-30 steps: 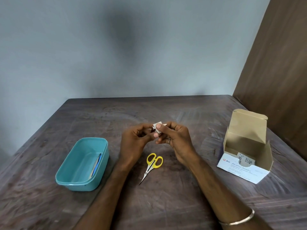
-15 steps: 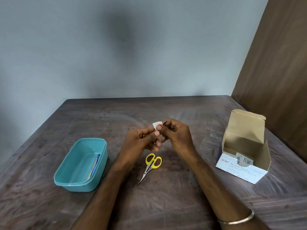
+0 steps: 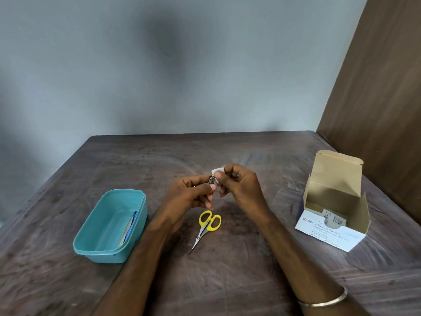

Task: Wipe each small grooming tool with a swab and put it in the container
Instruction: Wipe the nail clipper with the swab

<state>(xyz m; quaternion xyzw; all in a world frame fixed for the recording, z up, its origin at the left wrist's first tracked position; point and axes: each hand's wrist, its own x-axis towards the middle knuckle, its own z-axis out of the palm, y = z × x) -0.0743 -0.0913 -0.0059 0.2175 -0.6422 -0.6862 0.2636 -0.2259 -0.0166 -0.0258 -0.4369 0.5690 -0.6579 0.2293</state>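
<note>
Over the middle of the table, my left hand pinches a small metal nail clipper by one end. My right hand holds a folded white swab against the clipper's tip, fingers curled round it. Most of the clipper is hidden by my fingers. Just below my hands, small yellow-handled scissors lie flat on the table, blades pointing toward me. A teal plastic container stands at the left, with a flat blue tool leaning against its right inner wall.
An open cardboard box of alcohol swabs stands at the right, lid up, with packets inside. A brown wooden panel rises behind it. The dark wooden table reaches back to a grey wall.
My left hand has pulled slightly left and down, so the clipper's metal end now shows between the hands. The swab stays in my right fingers.
</note>
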